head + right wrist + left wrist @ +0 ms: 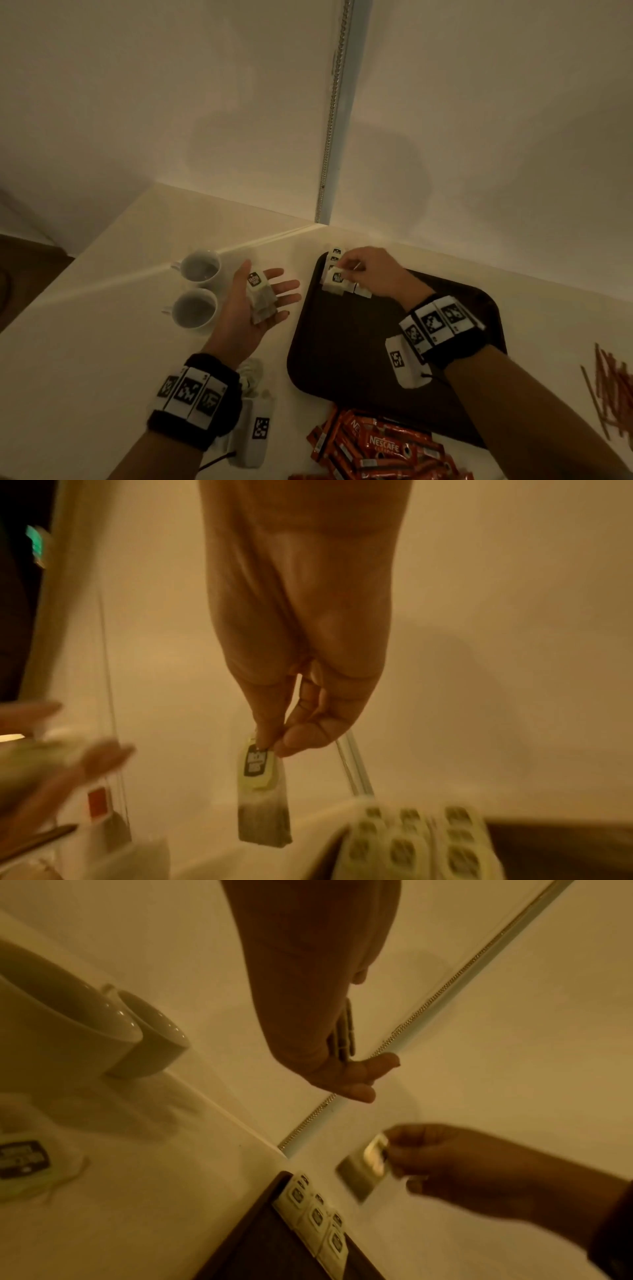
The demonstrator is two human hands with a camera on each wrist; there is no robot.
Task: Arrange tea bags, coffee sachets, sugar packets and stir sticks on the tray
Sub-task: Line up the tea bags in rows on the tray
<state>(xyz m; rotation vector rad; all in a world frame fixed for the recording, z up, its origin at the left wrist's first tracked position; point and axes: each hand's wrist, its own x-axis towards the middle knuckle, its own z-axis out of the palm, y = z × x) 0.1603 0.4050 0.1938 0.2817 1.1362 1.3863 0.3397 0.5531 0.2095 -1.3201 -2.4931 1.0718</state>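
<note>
My left hand (pixel 278 290) lies palm up beside the tray's left edge, fingers straight, carrying a small stack of tea bags (pixel 259 295). My right hand (pixel 342 270) hovers over the far left corner of the dark tray (pixel 342 349) and pinches one tea bag (pixel 336 279) by its tag. In the right wrist view that tea bag (pixel 263 815) hangs from thumb and fingertips (pixel 274 739) above rows of laid tea bags (pixel 428 840). Those rows (pixel 362 291) sit flat along the tray's far edge. Red coffee sachets (pixel 380 445) are heaped near the tray's front. Stir sticks (pixel 613 387) lie to the right.
Two white cups (pixel 200 268) (pixel 194 310) stand left of my left hand. A loose tea bag (pixel 21 1161) lies on the white counter near my left wrist. Walls meet in a corner (pixel 322 219) right behind the tray.
</note>
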